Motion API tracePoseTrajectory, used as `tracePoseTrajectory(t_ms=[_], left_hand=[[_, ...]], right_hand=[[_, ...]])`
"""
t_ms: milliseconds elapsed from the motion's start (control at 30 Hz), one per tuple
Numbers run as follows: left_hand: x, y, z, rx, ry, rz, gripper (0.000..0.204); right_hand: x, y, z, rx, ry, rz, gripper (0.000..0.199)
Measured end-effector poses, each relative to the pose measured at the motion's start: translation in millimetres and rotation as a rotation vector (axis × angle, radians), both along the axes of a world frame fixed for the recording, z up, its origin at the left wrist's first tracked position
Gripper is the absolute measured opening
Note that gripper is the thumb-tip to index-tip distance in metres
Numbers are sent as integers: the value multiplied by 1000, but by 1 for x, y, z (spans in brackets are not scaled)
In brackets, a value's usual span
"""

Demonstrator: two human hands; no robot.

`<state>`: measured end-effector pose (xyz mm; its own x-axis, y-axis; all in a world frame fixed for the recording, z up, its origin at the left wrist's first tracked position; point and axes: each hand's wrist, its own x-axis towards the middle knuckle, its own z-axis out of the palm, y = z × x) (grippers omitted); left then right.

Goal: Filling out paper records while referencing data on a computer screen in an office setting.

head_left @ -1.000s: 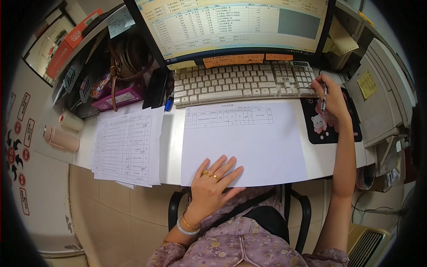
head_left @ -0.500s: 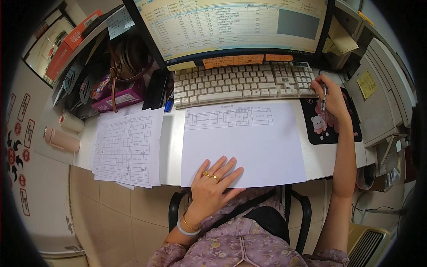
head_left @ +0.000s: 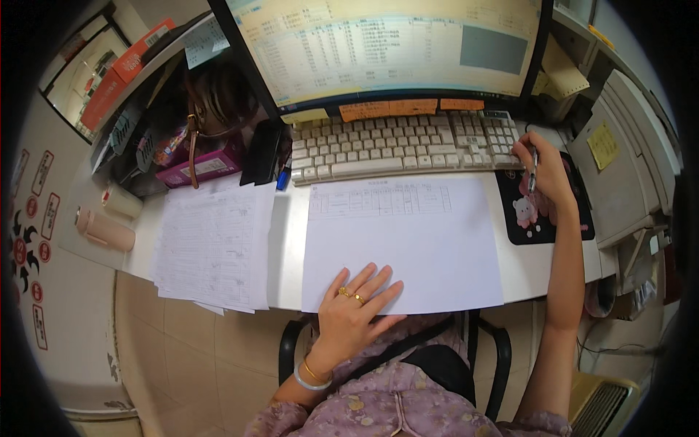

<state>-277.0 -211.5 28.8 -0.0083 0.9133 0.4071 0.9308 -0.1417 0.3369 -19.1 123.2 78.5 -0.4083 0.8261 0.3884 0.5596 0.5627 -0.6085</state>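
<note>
A white worktop is carrying a wide black-framed monitor and, below it, a pale grey keyboard. A large white printed sheet of paper is lying flat in front of the keyboard, with a stack of printed white pages sitting to its left. The left hand is resting with fingers spread flat on the sheet's near edge, its grip apart. The right hand is hovering over a black cartoon mouse pad, its grip clamped on a slim silver pen.

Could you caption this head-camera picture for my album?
Left hand flat on a printed sheet; right hand holding a pen beside the keyboard.
</note>
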Motion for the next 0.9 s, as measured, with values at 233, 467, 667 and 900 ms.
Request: tracePoseTrajectory(t_ms=[233, 467, 667, 900], left_hand=[[0, 1, -2, 15, 13, 13, 48], [1, 1, 0, 8, 20, 15, 46], [0, -1, -3, 13, 26, 19, 44], [1, 0, -2, 19, 37, 19, 44]], right_hand=[[-2, -1, 1, -26, -21, 0, 26], [0, -2, 0, 20, -14, 9, 23], [-3, -6, 2, 28, 2, -2, 22], [-3, -7, 1, 71, -36, -13, 20]])
